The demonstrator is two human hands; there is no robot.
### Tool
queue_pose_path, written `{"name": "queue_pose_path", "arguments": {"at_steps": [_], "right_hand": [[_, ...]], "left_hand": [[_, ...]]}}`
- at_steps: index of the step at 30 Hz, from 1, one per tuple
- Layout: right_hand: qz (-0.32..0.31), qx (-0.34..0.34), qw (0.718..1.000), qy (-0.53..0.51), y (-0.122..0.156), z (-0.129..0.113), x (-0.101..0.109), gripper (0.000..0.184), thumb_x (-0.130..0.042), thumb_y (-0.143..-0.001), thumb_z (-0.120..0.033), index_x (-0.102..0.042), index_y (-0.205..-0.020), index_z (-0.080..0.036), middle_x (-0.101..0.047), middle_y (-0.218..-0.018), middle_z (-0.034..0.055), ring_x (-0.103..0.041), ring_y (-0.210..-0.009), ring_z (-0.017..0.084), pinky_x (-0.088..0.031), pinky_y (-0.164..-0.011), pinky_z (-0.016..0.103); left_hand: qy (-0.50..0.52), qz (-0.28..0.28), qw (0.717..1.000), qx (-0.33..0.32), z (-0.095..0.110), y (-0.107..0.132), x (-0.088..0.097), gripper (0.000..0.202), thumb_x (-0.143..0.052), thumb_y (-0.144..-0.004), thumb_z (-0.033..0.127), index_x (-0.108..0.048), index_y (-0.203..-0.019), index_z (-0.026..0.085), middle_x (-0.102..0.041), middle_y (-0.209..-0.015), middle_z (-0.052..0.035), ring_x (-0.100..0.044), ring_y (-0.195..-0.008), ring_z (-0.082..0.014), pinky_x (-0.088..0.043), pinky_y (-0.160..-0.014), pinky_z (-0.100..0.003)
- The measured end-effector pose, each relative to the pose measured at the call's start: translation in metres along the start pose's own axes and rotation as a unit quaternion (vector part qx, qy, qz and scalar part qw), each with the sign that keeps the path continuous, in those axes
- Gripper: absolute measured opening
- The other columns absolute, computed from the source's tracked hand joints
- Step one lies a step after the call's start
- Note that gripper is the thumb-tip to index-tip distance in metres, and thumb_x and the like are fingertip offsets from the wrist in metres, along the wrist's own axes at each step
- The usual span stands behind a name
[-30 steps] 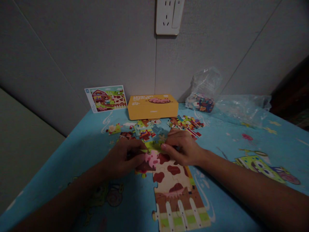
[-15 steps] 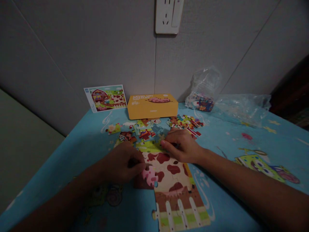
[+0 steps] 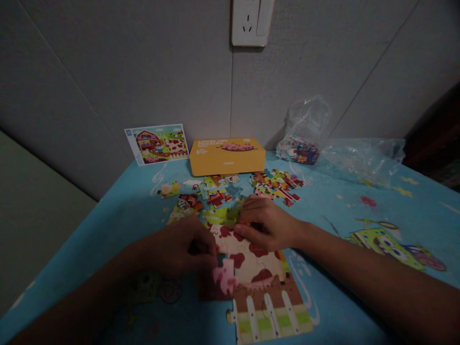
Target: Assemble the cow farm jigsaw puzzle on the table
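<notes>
My left hand (image 3: 179, 247) pinches a pink puzzle piece (image 3: 224, 278) and holds it at the left edge of the joined cow puzzle (image 3: 262, 292), which lies flat on the blue cartoon cloth. On the puzzle's upper part rests my right hand (image 3: 268, 223), fingers curled and pressing down on the cow's head area. Loose puzzle pieces (image 3: 215, 194) are scattered just beyond both hands, and a second small heap of pieces (image 3: 276, 182) lies to the right of them.
A yellow puzzle box (image 3: 227, 155) and a farm picture card (image 3: 158, 143) stand against the wall. Two clear plastic bags (image 3: 305, 136) lie at the back right. A wall socket (image 3: 251, 21) is above. The table's left edge drops off.
My left hand drew the pink piece down and toward me, from the puzzle's top to its left side. My right hand shifted slightly nearer, staying on the puzzle.
</notes>
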State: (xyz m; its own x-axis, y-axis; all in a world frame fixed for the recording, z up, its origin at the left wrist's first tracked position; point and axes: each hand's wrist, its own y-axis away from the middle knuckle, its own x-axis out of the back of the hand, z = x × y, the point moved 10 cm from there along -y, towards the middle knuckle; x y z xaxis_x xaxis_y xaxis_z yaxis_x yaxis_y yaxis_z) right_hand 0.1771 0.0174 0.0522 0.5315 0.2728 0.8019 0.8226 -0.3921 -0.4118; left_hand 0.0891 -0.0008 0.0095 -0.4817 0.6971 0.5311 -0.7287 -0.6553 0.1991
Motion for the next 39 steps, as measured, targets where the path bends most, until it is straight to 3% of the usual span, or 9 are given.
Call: {"name": "queue_pose_path", "arguments": {"at_steps": [3, 5, 11, 16, 19, 25, 29, 34, 39], "right_hand": [[-0.018, -0.026, 0.999, 0.014, 0.001, 0.007, -0.006, 0.026, -0.052, -0.092, -0.026, -0.068, -0.074, -0.016, -0.062, -0.063, 0.0015, -0.055, -0.061, 0.014, -0.04, -0.069, 0.029], [-0.025, -0.039, 0.999, 0.017, 0.002, 0.012, -0.009, 0.019, -0.054, -0.089, -0.024, -0.069, -0.08, -0.016, -0.065, -0.067, 0.0018, -0.057, -0.064, 0.014, -0.041, -0.069, 0.028], [0.008, -0.132, 0.982, 0.134, 0.004, 0.036, 0.007, 0.017, -0.053, -0.085, -0.017, -0.069, -0.079, -0.016, -0.067, -0.071, 0.0048, -0.058, -0.066, 0.016, -0.04, -0.068, 0.029], [0.083, -0.392, 0.857, 0.325, 0.037, 0.086, 0.086, 0.024, -0.05, -0.088, -0.025, -0.072, -0.086, -0.014, -0.07, -0.076, 0.0127, -0.061, -0.063, 0.021, -0.036, -0.058, 0.031], [0.101, -0.47, 0.792, 0.377, 0.058, 0.1, 0.125, 0.026, -0.051, -0.087, -0.027, -0.074, -0.093, -0.017, -0.072, -0.077, 0.0126, -0.064, -0.066, 0.024, -0.036, -0.057, 0.031], [-0.056, -0.432, 0.851, 0.293, 0.054, 0.112, 0.092, 0.047, -0.061, -0.08, -0.061, -0.072, -0.087, -0.016, -0.069, -0.07, 0.0105, -0.062, -0.063, 0.022, -0.036, -0.052, 0.029], [-0.121, -0.387, 0.864, 0.298, 0.046, 0.106, 0.063, 0.041, -0.063, -0.081, -0.057, -0.067, -0.077, -0.016, -0.066, -0.069, 0.0103, -0.058, -0.058, 0.02, -0.029, -0.049, 0.028], [-0.103, -0.375, 0.883, 0.262, 0.041, 0.105, 0.058, 0.032, -0.066, -0.081, -0.048, -0.062, -0.072, -0.018, -0.065, -0.068, 0.0073, -0.054, -0.058, 0.017, -0.026, -0.05, 0.028], [0.005, -0.351, 0.915, 0.198, 0.038, 0.104, 0.072, 0.018, -0.062, -0.086, -0.036, -0.062, -0.084, -0.017, -0.063, -0.066, 0.0022, -0.051, -0.055, 0.013, -0.028, -0.053, 0.026]], "left_hand": [[-0.011, -0.06, 0.998, 0.009, 0.0, 0.004, -0.014, 0.015, -0.062, -0.079, 0.026, -0.069, -0.071, 0.015, -0.06, -0.056, 0.0015, -0.049, -0.049, -0.009, -0.032, -0.045, -0.016], [-0.011, -0.019, 1.0, -0.011, 0.003, 0.001, -0.005, 0.022, -0.058, -0.082, 0.03, -0.068, -0.069, 0.015, -0.06, -0.056, 0.0008, -0.049, -0.049, -0.0093, -0.033, -0.046, -0.017], [-0.011, 0.334, 0.939, 0.078, -0.025, 0.004, 0.075, 0.034, -0.053, -0.086, 0.045, -0.064, -0.073, 0.016, -0.065, -0.059, -0.0022, -0.057, -0.051, -0.0131, -0.041, -0.047, -0.02], [0.083, 0.408, 0.892, 0.176, -0.057, 0.014, 0.087, 0.053, -0.061, -0.077, 0.045, -0.055, -0.117, 0.012, -0.07, -0.072, -0.0038, -0.049, -0.038, -0.0111, -0.04, -0.037, -0.022], [0.054, 0.409, 0.895, 0.17, -0.056, 0.016, 0.089, 0.059, -0.063, -0.074, 0.047, -0.054, -0.121, 0.013, -0.069, -0.076, -0.0036, -0.055, -0.044, -0.0136, -0.043, -0.04, -0.024], [-0.153, 0.378, 0.899, 0.158, -0.047, 0.014, 0.09, 0.041, -0.062, -0.077, 0.047, -0.068, -0.106, 0.019, -0.069, -0.08, -0.0041, -0.062, -0.066, -0.0209, -0.047, -0.057, -0.029], [-0.244, 0.366, 0.891, 0.116, -0.04, 0.009, 0.092, 0.041, -0.059, -0.078, 0.037, -0.069, -0.112, 0.017, -0.069, -0.098, -0.0099, -0.062, -0.09, -0.0278, -0.048, -0.08, -0.038], [-0.316, 0.355, 0.866, 0.154, -0.053, 0.009, 0.094, 0.04, -0.053, -0.083, 0.034, -0.068, -0.117, 0.018, -0.064, -0.106, -0.0121, -0.058, -0.102, -0.0296, -0.043, -0.095, -0.043], [-0.361, 0.402, 0.811, 0.226, -0.061, 0.022, 0.102, 0.05, -0.059, -0.079, 0.04, -0.064, -0.123, 0.017, -0.058, -0.111, -0.0134, -0.057, -0.104, -0.0314, -0.046, -0.096, -0.043]]}}
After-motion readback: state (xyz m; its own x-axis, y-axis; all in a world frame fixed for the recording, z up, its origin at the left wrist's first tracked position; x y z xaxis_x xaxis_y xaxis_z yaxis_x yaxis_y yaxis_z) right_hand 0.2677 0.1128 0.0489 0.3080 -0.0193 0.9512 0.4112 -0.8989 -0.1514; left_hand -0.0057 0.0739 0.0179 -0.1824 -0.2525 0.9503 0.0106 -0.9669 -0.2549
